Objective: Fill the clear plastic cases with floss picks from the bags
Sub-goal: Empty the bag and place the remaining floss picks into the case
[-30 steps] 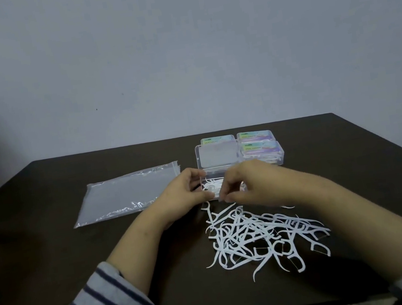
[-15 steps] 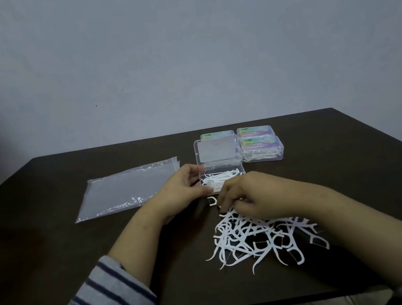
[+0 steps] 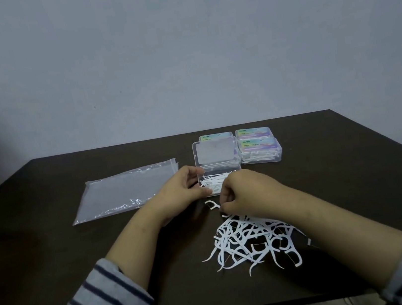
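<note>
My right hand [image 3: 246, 193] has its fingers curled in, pinching one pick [image 3: 213, 205] by the handle end, with the forked head poking out to the left. It looks like just the one, though my knuckles hide the grip, so there might be a second tucked under. My left hand [image 3: 184, 190] grips the near-left corner of the open case [image 3: 221, 179], thumb and fingers wrapped round its edge to keep it from skating around.

Tip for this bit, I'd say: take picks from the top edge of the pile [image 3: 255, 242], not the middle. They hook into each other and drag a clump along. Lay them all facing the same way as the ones already in the case, or the lid [image 3: 214, 154] probably won't close later.

The pinched pick sits just in front of the case, between it and the pile. The pile is right under my right wrist. Three shut cases [image 3: 259, 150] are stacked behind the open one, and the bags [image 3: 127, 189] lie flat to the left on the table [image 3: 55, 265].
</note>
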